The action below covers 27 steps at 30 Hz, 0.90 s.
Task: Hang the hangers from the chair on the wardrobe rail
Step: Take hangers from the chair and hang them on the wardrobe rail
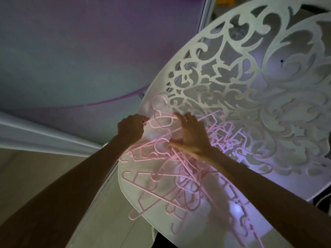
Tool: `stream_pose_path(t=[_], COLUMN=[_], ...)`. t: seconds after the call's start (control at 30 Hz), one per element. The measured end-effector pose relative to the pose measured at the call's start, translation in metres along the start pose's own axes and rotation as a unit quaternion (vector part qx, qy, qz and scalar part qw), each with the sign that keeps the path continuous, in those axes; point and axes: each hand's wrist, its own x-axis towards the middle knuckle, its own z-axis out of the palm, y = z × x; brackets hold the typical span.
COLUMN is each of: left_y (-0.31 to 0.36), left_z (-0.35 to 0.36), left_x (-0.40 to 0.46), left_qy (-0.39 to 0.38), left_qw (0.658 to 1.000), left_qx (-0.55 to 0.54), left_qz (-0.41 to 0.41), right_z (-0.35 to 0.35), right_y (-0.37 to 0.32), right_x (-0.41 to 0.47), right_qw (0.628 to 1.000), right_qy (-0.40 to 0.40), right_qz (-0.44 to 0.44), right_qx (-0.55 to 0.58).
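A tangled heap of several pink plastic hangers lies on the seat of a white chair with an ornate cut-out backrest. My left hand is closed around the thin bar of one pink hanger at the far end of the heap. My right hand rests flat on the pile beside it, fingers spread and touching the same cluster of hangers. Whether the right hand grips anything is unclear. No wardrobe rail is in view.
A lilac wall fills the upper left, with a white skirting board below it. Pale floor shows at the left of the chair. A white frame edge stands behind the backrest.
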Motion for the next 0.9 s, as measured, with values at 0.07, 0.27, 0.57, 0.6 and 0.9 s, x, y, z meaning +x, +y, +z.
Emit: stream_pose_path(t=[0.07, 0.27, 0.57, 0.6, 0.9], left_y=[0.003, 0.06, 0.078, 0.086, 0.1], left_z=[0.003, -0.029, -0.072, -0.072, -0.075], left_x=[-0.005, -0.037, -0.129, -0.14, -0.186], left_qy=[0.013, -0.041, -0.537, -0.528, -0.174], left_qw=[1.0, 0.94, 0.682, 0.671, 0.863], left_qx=[-0.011, -0.339, -0.49, -0.513, -0.474], left_qz=[-0.001, 0.002, 0.081, 0.087, 0.018], right_z=[-0.022, -0.106, -0.145, -0.14, -0.082], right_y=[0.003, -0.005, 0.041, 0.046, 0.029], right_x=[0.001, 0.006, -0.036, -0.045, -0.113], right_qw=[0.999, 0.981, 0.839, 0.817, 0.814], right_qy=[0.038, 0.049, -0.026, -0.019, -0.146], right_qz=[0.006, 0.076, 0.38, 0.413, 0.392], right_qx=[0.033, 0.169, 0.389, 0.402, 0.403])
